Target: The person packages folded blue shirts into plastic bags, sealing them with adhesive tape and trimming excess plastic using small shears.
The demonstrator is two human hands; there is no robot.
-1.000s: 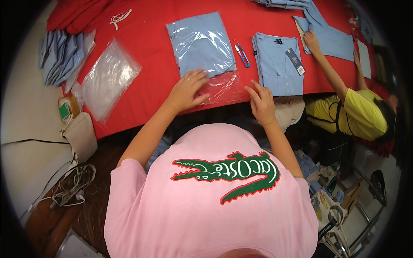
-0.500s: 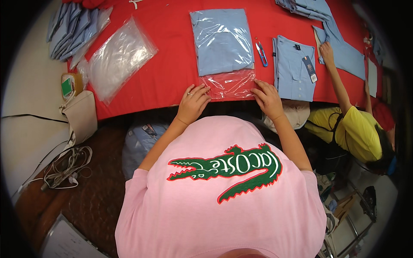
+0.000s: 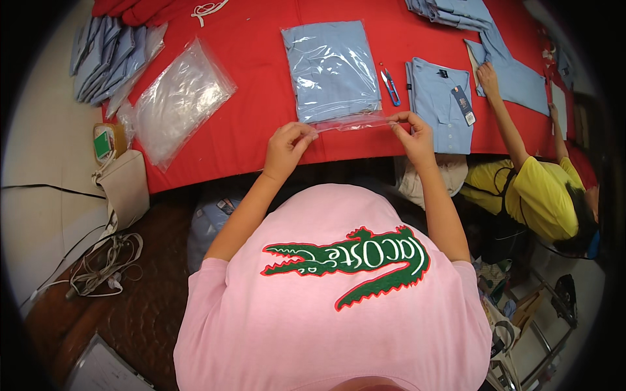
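The clear plastic bag (image 3: 334, 85) is probably light, and the folded light-blue garment (image 3: 324, 45) inside it looks soft and easy to bend. The plastic is thin and shiny, so it may slide on the cloth, crinkle, or tear if pulled hard. The best place to hold it is at the two corners of the flap (image 3: 352, 123), so the edge stays flat and the garment stays neat.

That is where the person has it. The left hand (image 3: 291, 144) pinches the flap's left corner, and the right hand (image 3: 416, 138) pinches its right corner, with the plastic stretched between them.

The bag lies near the front edge of the worktop (image 3: 261, 98), on a red cloth. It is a tall, flat shape, see-through, with white streaks of shine and some wrinkles. The garment fills nearly all of it. Blue-handled thread snips (image 3: 394, 95) lie just to its right.
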